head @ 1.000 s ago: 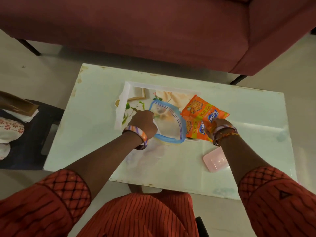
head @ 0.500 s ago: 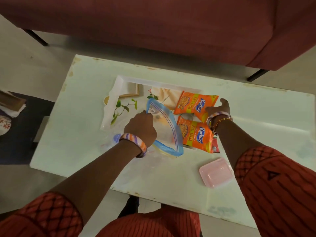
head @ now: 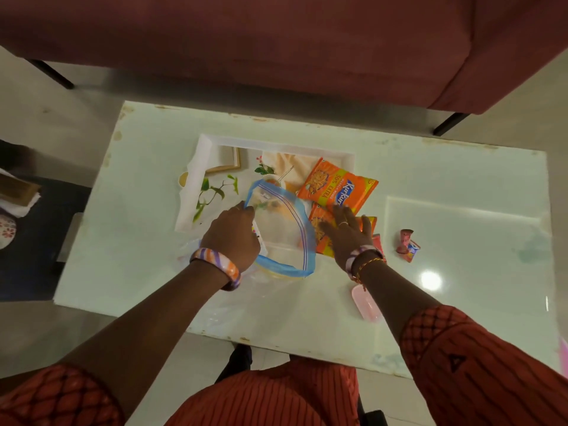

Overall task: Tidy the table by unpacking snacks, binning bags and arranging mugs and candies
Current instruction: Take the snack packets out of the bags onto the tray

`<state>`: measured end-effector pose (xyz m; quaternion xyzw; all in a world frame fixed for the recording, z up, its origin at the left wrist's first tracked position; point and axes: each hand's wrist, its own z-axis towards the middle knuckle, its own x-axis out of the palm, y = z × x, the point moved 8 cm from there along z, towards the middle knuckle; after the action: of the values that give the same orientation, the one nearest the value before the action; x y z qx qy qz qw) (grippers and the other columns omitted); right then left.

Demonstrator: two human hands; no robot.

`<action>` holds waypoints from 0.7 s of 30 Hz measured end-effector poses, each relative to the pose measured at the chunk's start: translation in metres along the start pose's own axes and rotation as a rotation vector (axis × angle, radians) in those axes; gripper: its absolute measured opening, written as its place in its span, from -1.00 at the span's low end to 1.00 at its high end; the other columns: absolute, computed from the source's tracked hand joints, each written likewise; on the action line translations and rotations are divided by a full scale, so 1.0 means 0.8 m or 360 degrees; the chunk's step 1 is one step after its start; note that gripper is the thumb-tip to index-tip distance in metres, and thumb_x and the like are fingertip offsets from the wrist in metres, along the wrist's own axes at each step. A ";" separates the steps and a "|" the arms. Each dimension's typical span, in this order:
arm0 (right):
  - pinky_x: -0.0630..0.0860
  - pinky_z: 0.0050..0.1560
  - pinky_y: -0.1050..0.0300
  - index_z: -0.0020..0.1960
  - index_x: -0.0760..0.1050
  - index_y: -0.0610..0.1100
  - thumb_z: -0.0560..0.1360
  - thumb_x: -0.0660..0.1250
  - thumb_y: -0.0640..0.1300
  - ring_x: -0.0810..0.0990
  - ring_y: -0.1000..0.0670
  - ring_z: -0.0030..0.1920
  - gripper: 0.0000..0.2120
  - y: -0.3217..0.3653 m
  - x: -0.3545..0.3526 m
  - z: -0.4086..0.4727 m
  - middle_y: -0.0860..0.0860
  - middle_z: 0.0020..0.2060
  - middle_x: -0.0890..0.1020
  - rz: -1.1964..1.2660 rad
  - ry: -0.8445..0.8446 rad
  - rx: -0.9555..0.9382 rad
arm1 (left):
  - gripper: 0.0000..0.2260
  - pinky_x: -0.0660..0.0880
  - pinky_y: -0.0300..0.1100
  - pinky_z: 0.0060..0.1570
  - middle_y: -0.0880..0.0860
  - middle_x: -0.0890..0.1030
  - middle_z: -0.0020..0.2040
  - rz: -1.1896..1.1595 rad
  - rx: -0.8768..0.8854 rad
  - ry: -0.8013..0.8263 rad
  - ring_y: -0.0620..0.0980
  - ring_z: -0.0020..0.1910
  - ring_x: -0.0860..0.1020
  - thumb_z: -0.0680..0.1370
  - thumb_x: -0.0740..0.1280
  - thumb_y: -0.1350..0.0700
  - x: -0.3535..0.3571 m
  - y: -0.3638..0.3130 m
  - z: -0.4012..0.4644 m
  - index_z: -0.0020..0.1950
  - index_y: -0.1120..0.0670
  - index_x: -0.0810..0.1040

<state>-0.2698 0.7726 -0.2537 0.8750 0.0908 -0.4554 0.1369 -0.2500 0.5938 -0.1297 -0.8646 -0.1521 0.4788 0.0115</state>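
A clear zip bag [head: 284,232] with a blue rim lies open-mouthed in the middle of the white table [head: 147,167]. My left hand [head: 233,233] pinches the bag's left rim and holds the mouth open. One orange snack packet [head: 336,187] lies on the printed mat [head: 215,167] just right of the bag. A second orange packet [head: 321,224] lies below it, and my right hand [head: 347,232] rests flat on it with fingers spread. A small crumpled red wrapper [head: 407,245] lies alone further right.
A pink lid-like box [head: 365,304] sits near the table's front edge under my right forearm. A maroon sofa [head: 276,41] runs along the far side. A dark low stand [head: 27,229] with folded things is on the floor at left.
My right hand set down the upper packet and moved back onto the lower one. The packets now lie apart on the mat; the red wrapper came into view. My left hand kept its hold.
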 end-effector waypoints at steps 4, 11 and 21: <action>-0.17 0.47 -0.23 0.46 0.12 0.12 0.58 0.09 -0.12 -0.23 -0.16 0.52 -0.52 -0.008 -0.002 -0.002 -0.04 0.53 -0.18 -0.0103 0.0066 -0.0055 | -0.60 0.37 -0.03 0.25 0.18 0.41 0.36 0.0008 0.0004 0.0001 0.17 0.30 0.41 0.51 0.15 0.24 -0.004 0.008 -0.010 0.36 0.19 0.32; -0.10 0.45 -0.26 0.49 -0.04 0.12 0.55 0.15 -0.11 -0.20 -0.12 0.53 -0.40 -0.013 -0.009 0.008 -0.05 0.54 -0.14 0.0232 0.0006 0.0144 | -0.56 0.34 -0.07 0.28 0.17 0.35 0.42 -0.0053 0.0027 -0.0009 0.14 0.34 0.38 0.52 0.15 0.25 -0.009 0.028 -0.020 0.41 0.17 0.27; -0.18 0.41 -0.37 0.50 0.01 0.04 0.60 -0.02 0.04 -0.27 -0.12 0.52 -0.52 -0.049 -0.049 0.045 -0.06 0.54 -0.15 0.0054 0.0046 0.0307 | -0.57 0.35 -0.04 0.26 0.19 0.39 0.39 -0.0050 0.0044 -0.0011 0.16 0.32 0.40 0.51 0.15 0.25 -0.003 0.017 -0.010 0.39 0.18 0.30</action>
<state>-0.3313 0.7970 -0.2474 0.8921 0.0334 -0.4469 0.0583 -0.2411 0.5812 -0.1253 -0.8602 -0.1591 0.4835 0.0304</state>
